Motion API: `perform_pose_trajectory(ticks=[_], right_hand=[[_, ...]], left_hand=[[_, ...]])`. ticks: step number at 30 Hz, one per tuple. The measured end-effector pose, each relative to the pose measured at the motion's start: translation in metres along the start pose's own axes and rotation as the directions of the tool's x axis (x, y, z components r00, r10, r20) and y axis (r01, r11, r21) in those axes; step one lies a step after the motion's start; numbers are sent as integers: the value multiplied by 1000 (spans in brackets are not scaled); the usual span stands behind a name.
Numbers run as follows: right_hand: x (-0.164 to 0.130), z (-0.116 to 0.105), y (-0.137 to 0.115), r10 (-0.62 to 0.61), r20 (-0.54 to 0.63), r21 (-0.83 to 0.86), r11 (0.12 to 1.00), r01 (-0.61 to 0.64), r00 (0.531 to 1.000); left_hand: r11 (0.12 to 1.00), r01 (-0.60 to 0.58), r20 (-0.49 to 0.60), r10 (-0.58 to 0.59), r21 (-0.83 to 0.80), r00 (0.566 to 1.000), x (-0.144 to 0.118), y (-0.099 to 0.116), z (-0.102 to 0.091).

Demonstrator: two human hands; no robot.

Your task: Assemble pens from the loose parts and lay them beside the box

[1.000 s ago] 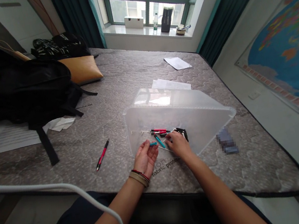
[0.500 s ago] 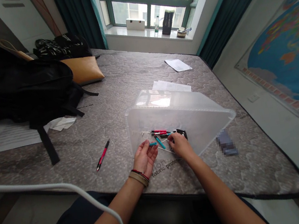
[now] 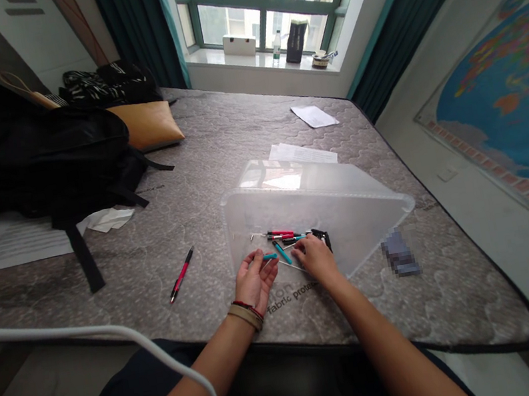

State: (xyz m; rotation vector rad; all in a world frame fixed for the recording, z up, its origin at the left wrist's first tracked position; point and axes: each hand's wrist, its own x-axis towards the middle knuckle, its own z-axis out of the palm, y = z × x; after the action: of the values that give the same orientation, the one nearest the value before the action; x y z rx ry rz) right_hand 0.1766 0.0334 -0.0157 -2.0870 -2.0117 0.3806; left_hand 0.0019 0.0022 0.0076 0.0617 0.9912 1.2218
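Observation:
My left hand (image 3: pixel 254 281), palm up, pinches a short teal pen barrel (image 3: pixel 269 257) between thumb and fingers at the opening of a clear plastic box (image 3: pixel 362 208) lying on its side. My right hand (image 3: pixel 316 257) reaches into the opening with fingers curled together; what they hold, if anything, is hidden. A second teal barrel (image 3: pixel 282 253) lies between the hands. A thin white rod (image 3: pixel 290 265) lies under the right fingers. Behind them are red-and-black pens (image 3: pixel 280 233) and a black object (image 3: pixel 322 237) partly covered by my right hand.
A red-and-black pen (image 3: pixel 182 274) lies on the mattress (image 3: pixel 199 168) to the left. Papers (image 3: pixel 302 151) are behind the box, and a blurred bluish item (image 3: pixel 400 254) is at its right. A black backpack (image 3: pixel 33 149) sits far left. A white cable (image 3: pixel 129 330) crosses the lower left.
My right hand has shifted slightly left and down, with its fingertips nearer the left hand. My left hand keeps the teal pen barrel in nearly the same place.

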Motion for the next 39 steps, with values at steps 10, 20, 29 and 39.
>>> perform_pose_trajectory(ticks=[10, 20, 29, 39], right_hand=[[-4, 2, -5, -60, 13, -128, 990, 61, 998], [-3, -5, -2, -148, 128, -19, 988, 152, 981], [-1, -7, -7, -116, -55, 454, 882, 128, 992], [-16, -15, -27, -108, 282, 958, -13, -285, 953]], left_hand=[[1000, -20, 0, 20, 9, 1000, 0, 3, 0], [999, -20, 11, 20, 38, 1000, -1, 2, 2], [999, -20, 4, 20, 43, 1000, -1, 3, 2], [999, -31, 13, 30, 27, 999, 2, 4, 1]])
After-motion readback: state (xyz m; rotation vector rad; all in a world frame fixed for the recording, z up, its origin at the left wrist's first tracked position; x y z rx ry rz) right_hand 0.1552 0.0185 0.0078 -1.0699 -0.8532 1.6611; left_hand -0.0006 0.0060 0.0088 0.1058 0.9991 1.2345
